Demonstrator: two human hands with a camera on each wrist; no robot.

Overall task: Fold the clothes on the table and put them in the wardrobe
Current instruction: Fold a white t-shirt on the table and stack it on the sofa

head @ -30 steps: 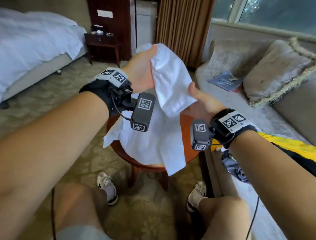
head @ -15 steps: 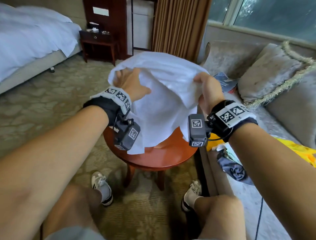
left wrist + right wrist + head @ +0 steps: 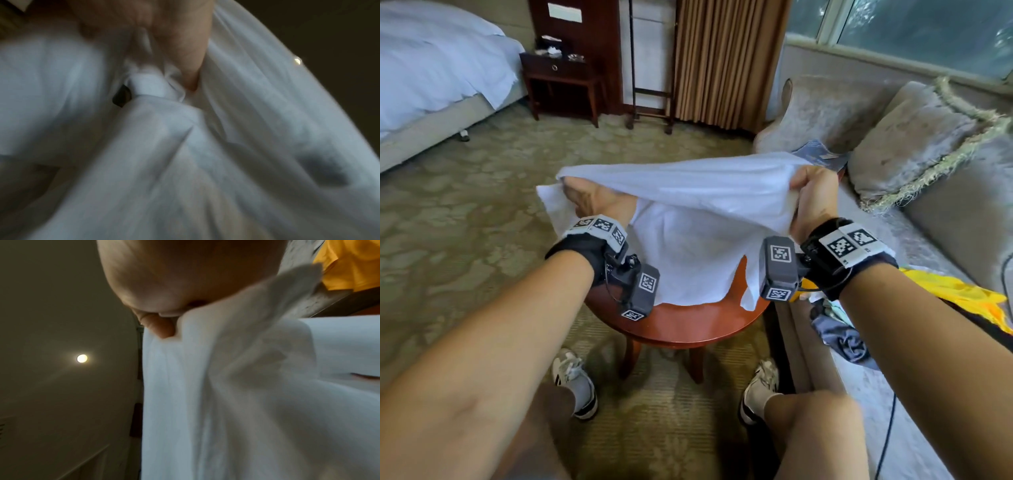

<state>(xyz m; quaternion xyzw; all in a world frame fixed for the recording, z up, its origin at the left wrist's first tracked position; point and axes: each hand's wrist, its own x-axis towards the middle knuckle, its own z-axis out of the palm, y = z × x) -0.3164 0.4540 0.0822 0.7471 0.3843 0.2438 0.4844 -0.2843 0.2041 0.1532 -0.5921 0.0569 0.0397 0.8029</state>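
A white garment (image 3: 688, 219) is stretched wide above the round red-brown table (image 3: 688, 325), its lower part lying on the tabletop. My left hand (image 3: 592, 198) grips the garment's left end, with cloth draped over the fingers. At the right end my right hand (image 3: 813, 195) holds a bunched edge in a fist. The left wrist view shows white fabric (image 3: 185, 146) gathered under my left hand (image 3: 174, 40). In the right wrist view my right hand (image 3: 185, 288) clamps the white cloth (image 3: 236, 394).
A grey sofa (image 3: 859, 116) with a fringed cushion (image 3: 914, 140) runs along the right; a yellow garment (image 3: 962, 298), a blue-grey garment (image 3: 842, 339) and a booklet (image 3: 822, 154) lie on it. A bed (image 3: 431, 78) and a dark nightstand (image 3: 561, 78) stand at the far left.
My hands have moved apart and lowered, spreading the white garment from a bunched drape into a wide span over the table.
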